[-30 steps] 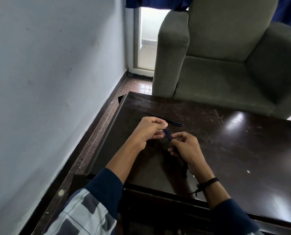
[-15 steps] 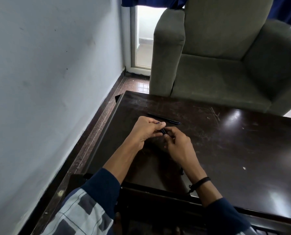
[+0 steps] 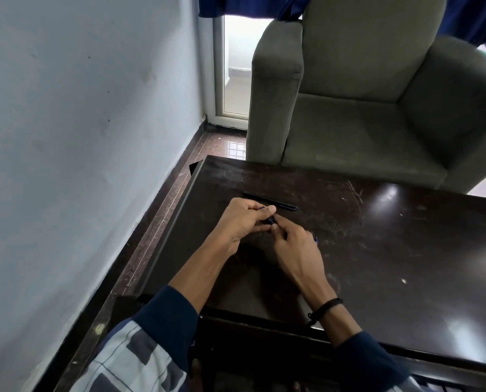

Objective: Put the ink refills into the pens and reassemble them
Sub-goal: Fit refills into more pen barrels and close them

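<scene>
Head view: left hand and right hand both pinch the held pen, seemingly mid-assembly, while the second pen lies apparently whole on the table.

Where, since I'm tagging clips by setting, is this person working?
Probably a sitting room in a home or small office: a grey upholstered armchair stands behind a dark, scratched wooden table, with a blue curtain over a glazed door.

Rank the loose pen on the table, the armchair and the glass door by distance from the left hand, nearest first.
1. Loose pen, just beyond the left hand.
2. Armchair, beyond the table.
3. Glass door, behind the armchair.
</scene>
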